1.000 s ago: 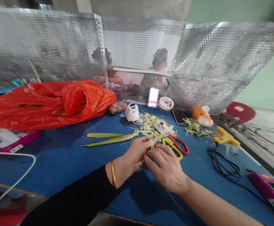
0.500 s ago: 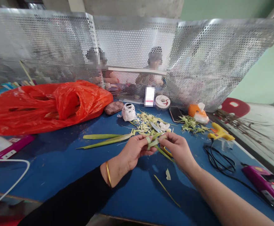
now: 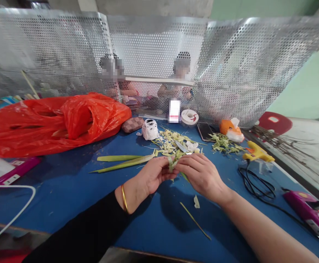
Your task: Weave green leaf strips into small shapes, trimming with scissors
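Between both hands is a pale green leaf strip (image 3: 170,164), bent or folded, above the blue table. My left hand (image 3: 152,175) pinches it between thumb and fingers; a gold bangle circles that wrist. From the other side my right hand (image 3: 200,175) closes on the same strip, its fingers hiding most of it. Behind the hands lies a heap of leaf scraps (image 3: 169,140) with scissors (image 3: 181,146), partly covered. Long green leaves (image 3: 126,164) lie left of my left hand. A thin stalk (image 3: 195,221) and a small leaf scrap (image 3: 196,202) rest nearer me.
A red plastic bag (image 3: 66,120) fills the back left. White string (image 3: 150,129), a ribbon spool (image 3: 189,117) and a phone (image 3: 204,131) stand or lie farther back. At right are a yellow glue gun (image 3: 258,152), its black cord and a purple power strip (image 3: 310,212). People sit behind the perforated screen (image 3: 154,47).
My right hand has turned over the strip and moved slightly left, so its knuckles now face up and cover more of it. My left hand keeps its pinch.
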A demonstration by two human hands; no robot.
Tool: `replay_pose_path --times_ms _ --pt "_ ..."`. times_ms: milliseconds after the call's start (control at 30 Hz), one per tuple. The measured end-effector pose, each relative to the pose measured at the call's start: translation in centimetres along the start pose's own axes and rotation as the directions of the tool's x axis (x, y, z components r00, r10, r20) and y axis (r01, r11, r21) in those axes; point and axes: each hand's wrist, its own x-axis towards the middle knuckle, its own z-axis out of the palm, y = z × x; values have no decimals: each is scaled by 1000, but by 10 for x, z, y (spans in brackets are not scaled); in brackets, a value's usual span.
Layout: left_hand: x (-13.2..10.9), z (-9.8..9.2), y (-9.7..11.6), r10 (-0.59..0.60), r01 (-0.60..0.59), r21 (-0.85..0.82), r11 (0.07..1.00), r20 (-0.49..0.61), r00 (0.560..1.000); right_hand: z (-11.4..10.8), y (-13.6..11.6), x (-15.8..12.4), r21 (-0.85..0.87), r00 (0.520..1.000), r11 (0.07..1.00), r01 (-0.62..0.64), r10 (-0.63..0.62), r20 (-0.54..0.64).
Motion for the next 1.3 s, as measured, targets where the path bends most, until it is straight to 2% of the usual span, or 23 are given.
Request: replay_pose_path --times_ms 100,200,400,533,733,867,967,1100,1200,1300 --pt "2 -2 3 -13 13 -5 1000 -3 1000 -4 3 2 -2 997 998 60 -59 52" --pt "1 -2 4 -14 14 11 1000 6 1000 -5 4 2 26 997 997 66 -67 46" --pt "-3 0 4 37 -38 58 998 8 999 0 4 -1 147 997 987 -58 64 -36" --pt "-4 3 2 120 -116 106 988 -30 992 2 1 -1 61 990 992 -107 112 -84" --pt "-5 7 0 136 -126 129 984 -69 988 2 -1 -4 -43 999 999 -19 21 42" --pt "-5 8 -3 156 -140 167 976 -87 984 8 -3 -2 5 992 993 -116 116 -51" --pt "-4 8 -4 220 -190 230 954 -110 969 11 -5 -1 122 956 956 -267 279 -94" --pt "-4 10 -4 259 -217 294 931 -110 960 13 -8 0 212 865 854 -474 497 -71" --pt "-5 12 -5 258 -223 313 923 -72 964 13 -8 0 253 818 809 -531 567 -98" --pt "-7 13 -6 260 -235 309 922 -43 965 12 -7 1 239 796 815 -529 573 -194"
